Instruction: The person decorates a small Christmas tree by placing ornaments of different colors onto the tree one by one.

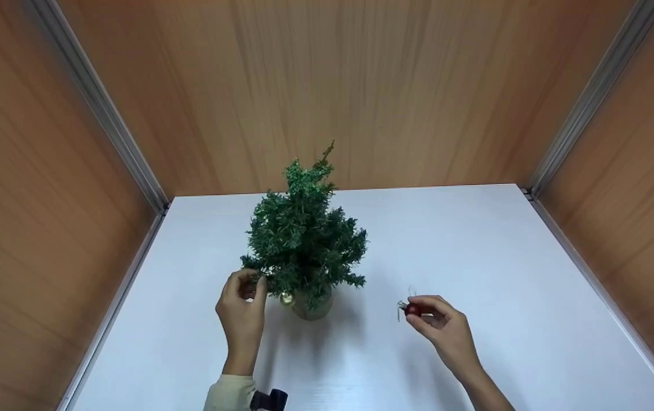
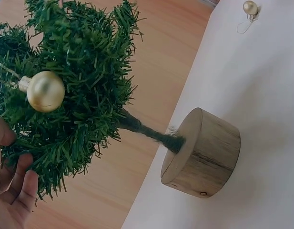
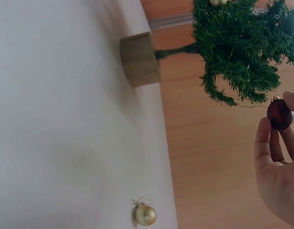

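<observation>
A small artificial Christmas tree (image 1: 304, 234) stands upright on a round wooden base (image 2: 204, 157). My left hand (image 1: 241, 305) is at the tree's lower left, its thumb and curled fingers around a branch (image 2: 56, 157). Close by hangs a gold ball ornament (image 2: 45, 91), its cap toward the foliage. To the right of the tree, my right hand (image 1: 444, 325) pinches a dark red ball ornament (image 3: 280, 114) between thumb and fingers. From its cap a thin gold string extends toward the branches, which it overlaps in the right wrist view.
Another gold ball ornament (image 3: 145, 214) lies on the white table (image 1: 475, 245), its string loop beside it. Wood-grain panels (image 1: 418, 91) with metal corner rails (image 1: 116, 114) enclose the table at the back and both sides.
</observation>
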Tool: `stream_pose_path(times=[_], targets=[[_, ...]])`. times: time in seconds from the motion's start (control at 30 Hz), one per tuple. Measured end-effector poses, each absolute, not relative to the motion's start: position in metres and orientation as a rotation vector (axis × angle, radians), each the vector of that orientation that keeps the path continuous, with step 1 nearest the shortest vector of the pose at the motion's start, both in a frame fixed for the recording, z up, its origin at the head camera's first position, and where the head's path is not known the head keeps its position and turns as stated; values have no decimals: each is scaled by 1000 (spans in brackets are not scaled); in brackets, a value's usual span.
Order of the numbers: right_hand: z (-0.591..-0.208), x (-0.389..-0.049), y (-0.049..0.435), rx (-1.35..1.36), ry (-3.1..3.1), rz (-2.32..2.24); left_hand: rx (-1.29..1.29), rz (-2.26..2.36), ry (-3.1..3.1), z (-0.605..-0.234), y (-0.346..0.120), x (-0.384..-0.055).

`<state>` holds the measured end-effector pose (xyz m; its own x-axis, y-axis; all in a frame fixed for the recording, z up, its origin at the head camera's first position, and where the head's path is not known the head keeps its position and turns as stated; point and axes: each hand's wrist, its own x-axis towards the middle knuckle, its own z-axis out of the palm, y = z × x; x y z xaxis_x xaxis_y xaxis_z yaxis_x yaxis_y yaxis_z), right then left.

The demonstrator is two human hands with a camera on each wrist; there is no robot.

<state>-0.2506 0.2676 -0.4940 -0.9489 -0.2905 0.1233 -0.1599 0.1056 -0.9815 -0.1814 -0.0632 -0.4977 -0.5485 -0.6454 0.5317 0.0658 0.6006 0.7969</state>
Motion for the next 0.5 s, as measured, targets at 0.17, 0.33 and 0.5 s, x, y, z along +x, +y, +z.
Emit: stream_pose_path(times=[0.17,0.33,0.5], targets=[[-491,-250,263,-465,2233,-1977,468,-1008,-1942,-497,-66,-183],[-488,-250,259,-482,2216,-1972,490,-1026,-1950,-498,-67,-183],[-483,-250,256,-532,2199,-1972,500,-1048,-1941,-502,-67,-180]])
